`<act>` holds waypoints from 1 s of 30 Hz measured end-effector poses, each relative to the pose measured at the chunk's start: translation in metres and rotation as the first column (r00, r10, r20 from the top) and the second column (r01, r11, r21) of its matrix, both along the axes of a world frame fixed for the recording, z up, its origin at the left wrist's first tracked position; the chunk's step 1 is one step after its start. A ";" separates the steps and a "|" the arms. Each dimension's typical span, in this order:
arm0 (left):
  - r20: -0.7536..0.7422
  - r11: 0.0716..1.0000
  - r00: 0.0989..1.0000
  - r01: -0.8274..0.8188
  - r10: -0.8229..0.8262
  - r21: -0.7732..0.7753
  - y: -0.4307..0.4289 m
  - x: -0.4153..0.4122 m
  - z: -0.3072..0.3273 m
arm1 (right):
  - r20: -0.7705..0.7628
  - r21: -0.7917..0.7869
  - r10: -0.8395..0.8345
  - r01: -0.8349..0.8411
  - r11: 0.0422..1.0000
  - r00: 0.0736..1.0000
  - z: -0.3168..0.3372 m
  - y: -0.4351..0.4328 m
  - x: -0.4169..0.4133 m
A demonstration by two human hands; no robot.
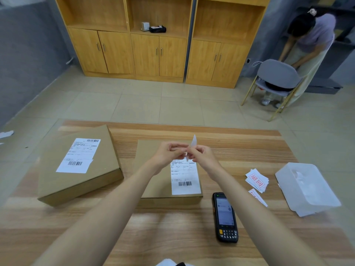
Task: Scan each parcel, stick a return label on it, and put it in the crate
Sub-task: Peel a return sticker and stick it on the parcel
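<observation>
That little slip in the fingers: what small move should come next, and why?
Probably finish peeling it and press it onto the parcel below. Both the left hand and right hand pinch the label above that box, and the scanner lies set down.

Two tan cardboard boxes [78,166] [153,185] carry white labels [184,177] with black barcodes. The table [172,237] is streaked brown wood grain. The scanner [225,217] is black with one yellow key. Loose white stickers [257,181] bear red characters. The bin [307,189] is frosted white.
</observation>
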State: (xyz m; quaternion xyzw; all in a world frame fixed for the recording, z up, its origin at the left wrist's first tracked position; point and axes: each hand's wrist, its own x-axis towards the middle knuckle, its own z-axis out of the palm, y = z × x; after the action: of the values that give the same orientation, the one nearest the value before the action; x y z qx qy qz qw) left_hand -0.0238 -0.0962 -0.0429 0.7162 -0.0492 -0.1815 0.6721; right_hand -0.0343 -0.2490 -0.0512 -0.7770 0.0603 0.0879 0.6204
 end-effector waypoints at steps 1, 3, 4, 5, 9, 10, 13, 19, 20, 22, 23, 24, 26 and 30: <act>-0.006 1.000 1.000 -0.013 0.013 -0.006 0.001 0.001 0.000 | -0.021 0.023 0.003 -0.002 1.000 1.000 0.000 0.000 0.000; -0.018 1.000 1.000 -0.016 0.016 -0.004 0.003 0.002 0.000 | -0.055 0.064 0.025 -0.021 0.998 0.998 -0.001 0.000 -0.001; -0.029 1.000 1.000 -0.011 0.011 0.004 0.004 0.003 0.000 | -0.068 0.082 0.046 -0.041 0.996 0.997 0.000 0.000 -0.001; -0.042 1.000 0.999 -0.002 0.003 0.023 0.005 0.003 -0.001 | -0.081 0.107 0.067 -0.058 0.993 0.994 0.001 0.001 -0.001; -0.191 0.990 0.981 0.051 -0.025 0.135 0.005 0.001 -0.001 | -0.139 0.278 0.094 -0.052 0.959 0.986 0.007 0.005 0.000; -0.245 0.991 0.969 0.058 -0.027 0.122 0.005 0.000 -0.001 | -0.149 0.304 0.096 -0.046 0.952 0.984 0.008 0.004 0.001; -0.282 0.999 0.959 -0.033 0.026 -0.019 0.005 -0.001 -0.003 | -0.197 0.270 0.040 0.015 0.963 0.980 0.007 0.004 0.003; -0.193 0.989 0.973 -0.138 0.126 -0.049 0.009 0.004 0.000 | -0.206 0.129 -0.172 0.201 0.971 0.963 -0.003 -0.002 0.002; -0.182 0.992 0.977 -0.122 0.113 -0.043 0.009 0.004 0.000 | -0.195 0.104 -0.189 0.212 0.972 0.962 -0.004 -0.002 0.001; -0.163 0.994 0.982 -0.104 0.099 -0.023 0.007 0.003 0.001 | -0.095 -0.048 -0.199 0.195 0.980 0.975 -0.005 0.000 -0.001; -0.160 0.994 0.982 -0.108 0.105 -0.013 0.005 0.003 0.001 | -0.005 -0.139 -0.179 0.177 0.974 0.984 -0.005 0.001 -0.003; -0.162 0.993 0.980 -0.118 0.115 -0.007 0.004 0.003 0.000 | 0.094 -0.210 -0.146 0.163 0.964 0.985 -0.005 0.003 -0.004; -0.167 0.991 0.978 -0.131 0.129 0.000 0.003 0.003 0.000 | 0.262 -0.307 -0.083 0.164 0.937 0.961 -0.002 0.007 -0.008; -0.182 0.990 0.974 -0.140 0.134 -0.020 0.001 0.002 0.000 | 0.444 -0.545 0.022 0.250 0.800 0.896 0.002 0.013 -0.010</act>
State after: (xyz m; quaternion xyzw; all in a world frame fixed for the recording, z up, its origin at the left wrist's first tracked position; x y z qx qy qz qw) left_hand -0.0219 -0.0949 -0.0425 0.6874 0.0585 -0.1979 0.6964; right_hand -0.0442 -0.2358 -0.0492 -0.9250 -0.0054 -0.1467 0.3506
